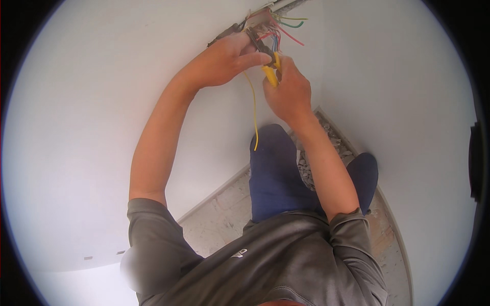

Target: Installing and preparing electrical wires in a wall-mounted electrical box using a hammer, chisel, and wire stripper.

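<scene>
At the wall opening, a pair of pliers (pixel 270 75) with yellow handles and a dark head is in my right hand (pixel 290 92), its fingers wrapped round the handles. The jaws point up and left toward a bundle of wires (pixel 276 40) in red, blue, green and yellow. My left hand (pixel 222 60) is closed beside the jaws, its thumb reaching to the pliers' head. A long yellow wire (pixel 254 109) hangs down from under this hand and seems pinched in it; the grip itself is hidden. Loose red and green wire ends stick out to the right.
White walls meet in a corner right of the wires. Grey rubble (pixel 332 135) lies on the floor in that corner, between my blue-trousered knees (pixel 275 168). A dusty floor strip (pixel 219 209) runs along the wall base. A dark object (pixel 474 163) shows at the right rim.
</scene>
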`<state>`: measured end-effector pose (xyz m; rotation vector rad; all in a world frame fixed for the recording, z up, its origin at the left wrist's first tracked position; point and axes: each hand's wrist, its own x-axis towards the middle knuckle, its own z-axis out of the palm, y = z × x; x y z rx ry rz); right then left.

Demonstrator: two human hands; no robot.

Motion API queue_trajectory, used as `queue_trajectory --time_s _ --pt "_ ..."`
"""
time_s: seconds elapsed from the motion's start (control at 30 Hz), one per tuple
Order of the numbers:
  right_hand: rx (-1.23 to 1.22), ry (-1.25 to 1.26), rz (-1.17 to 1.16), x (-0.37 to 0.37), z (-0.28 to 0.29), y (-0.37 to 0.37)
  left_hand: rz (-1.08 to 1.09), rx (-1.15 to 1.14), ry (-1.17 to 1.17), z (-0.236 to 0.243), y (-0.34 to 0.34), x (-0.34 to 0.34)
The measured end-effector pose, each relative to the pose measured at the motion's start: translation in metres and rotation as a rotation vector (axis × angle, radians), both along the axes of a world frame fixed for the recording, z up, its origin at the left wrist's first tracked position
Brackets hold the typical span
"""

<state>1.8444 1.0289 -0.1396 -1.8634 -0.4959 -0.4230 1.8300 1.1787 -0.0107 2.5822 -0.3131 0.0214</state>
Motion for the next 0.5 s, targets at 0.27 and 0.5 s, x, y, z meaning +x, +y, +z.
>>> queue_trajectory --time_s 0.27,0.5 --pt "0.133 0.102 0.021 -0.004 -0.002 0.003 0.076 0.046 -0.091 -0.004 -0.013 0.001" --pt "0.494 0.393 0.152 -0.011 -0.013 0.019 0.119 0.128 -0.219 -0.006 -0.019 0.003"
